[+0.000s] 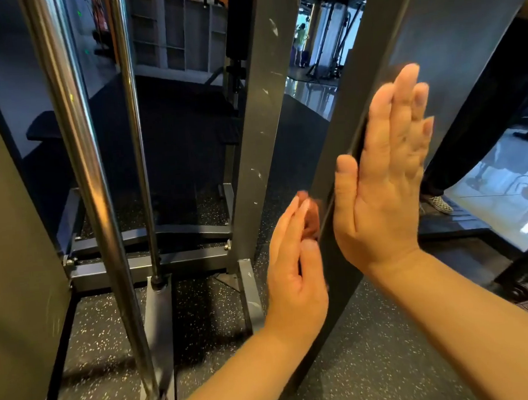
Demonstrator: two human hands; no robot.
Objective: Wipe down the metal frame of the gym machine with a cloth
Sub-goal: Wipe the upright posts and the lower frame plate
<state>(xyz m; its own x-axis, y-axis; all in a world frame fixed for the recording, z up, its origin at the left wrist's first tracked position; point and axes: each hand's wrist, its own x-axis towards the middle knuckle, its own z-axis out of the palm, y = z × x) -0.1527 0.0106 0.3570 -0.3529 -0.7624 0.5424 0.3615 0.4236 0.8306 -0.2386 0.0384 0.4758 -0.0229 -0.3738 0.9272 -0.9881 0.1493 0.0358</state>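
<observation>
- Slanted frame post (345, 125) — dark, flat-faced matte metal; gripped flat by right hand (383, 185), fingers straight, pressed together.
- Brown cloth (310, 215), blurred — pressed against post's left face by left hand (293, 272), fingers straight.

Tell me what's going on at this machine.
A person has both hands at an upright post of the gym machine's frame. The right hand lies flat on its right face; the left hand, fingers straight, is lower at its left face. A blurred brown patch by the left fingertips could be cloth or reflection.
</observation>
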